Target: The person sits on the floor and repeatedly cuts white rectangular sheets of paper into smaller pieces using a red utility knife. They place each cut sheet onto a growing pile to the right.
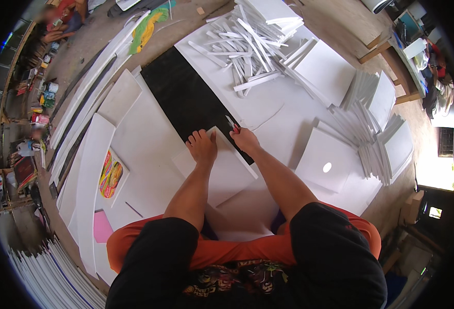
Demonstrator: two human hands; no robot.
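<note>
My left hand [202, 148] lies on a white foam-board sheet [229, 172], its fingers bent over the far edge and its thumb apart. My right hand [246, 140] is closed around a red-handled utility knife [234, 126], whose blade end points away from me. The knife is just right of the sheet's far corner. Beneath the sheet's far part runs a long black mat [185, 90], which stretches toward the far left. Whether the blade touches anything, I cannot make out.
Thin white offcuts [250, 51] lie heaped at the far side. Stacks of cut white sheets [373, 126] lean over on the right, near a single sheet with a white oval [317, 154]. Long white strips [95, 180] and a pink piece [102, 226] are at left. Another person [64, 20] sits far left.
</note>
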